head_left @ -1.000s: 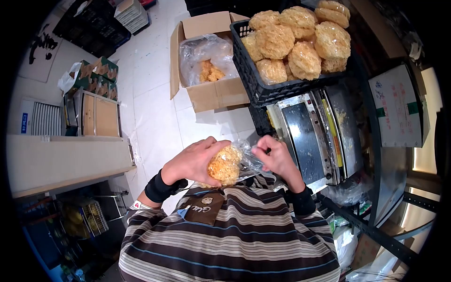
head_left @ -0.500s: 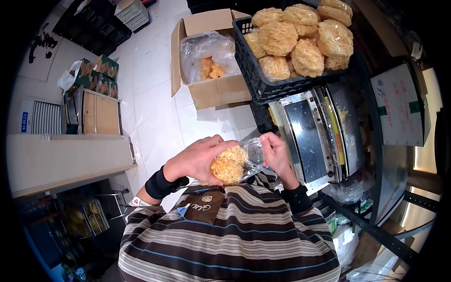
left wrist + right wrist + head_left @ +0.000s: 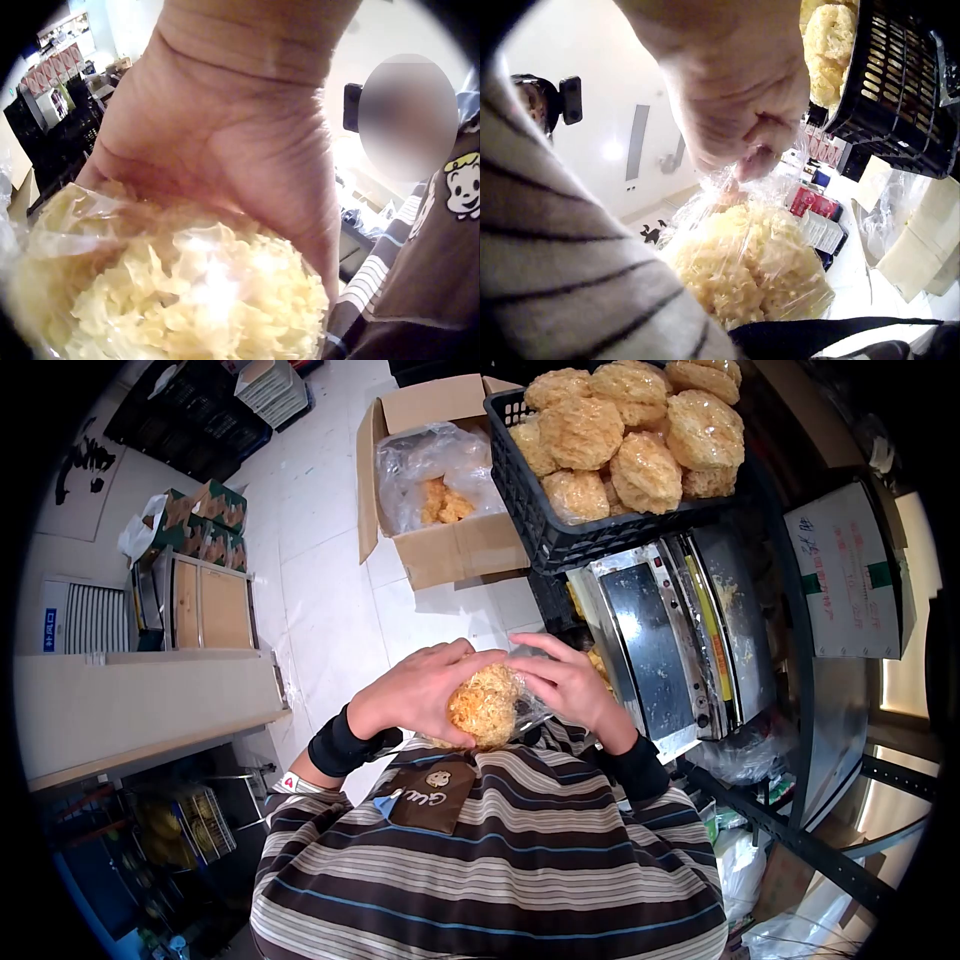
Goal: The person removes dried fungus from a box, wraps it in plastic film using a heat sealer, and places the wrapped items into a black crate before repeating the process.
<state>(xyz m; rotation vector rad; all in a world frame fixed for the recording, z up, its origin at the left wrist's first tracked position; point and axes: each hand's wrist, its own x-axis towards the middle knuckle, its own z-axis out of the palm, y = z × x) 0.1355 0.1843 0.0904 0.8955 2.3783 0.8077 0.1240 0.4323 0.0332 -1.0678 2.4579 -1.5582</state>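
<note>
A person in a striped top point(image 3: 500, 870) holds a golden, crinkled bundle point(image 3: 482, 710) in clear film close to the chest, on the near side of a black plastic crate point(image 3: 580, 547) and a little to its left. The left hand point(image 3: 418, 688) grips the bundle, its fingers on the far side and thumb on the near side. The right hand point(image 3: 568, 685) touches the gathered film point(image 3: 530, 700) at the bundle's other side; its upper fingers reach out and spread apart, but whether its thumb pinches the film cannot be told. Similar wrapped bundles point(image 3: 582, 435) heap above the crate's rim. Left of the crate, an open cardboard box point(image 3: 455, 552) holds clear plastic and orange-gold pieces point(image 3: 443, 502). Nearer than the crate, a dark-topped metal appliance point(image 3: 650, 660) stands right of the hands.
</note>
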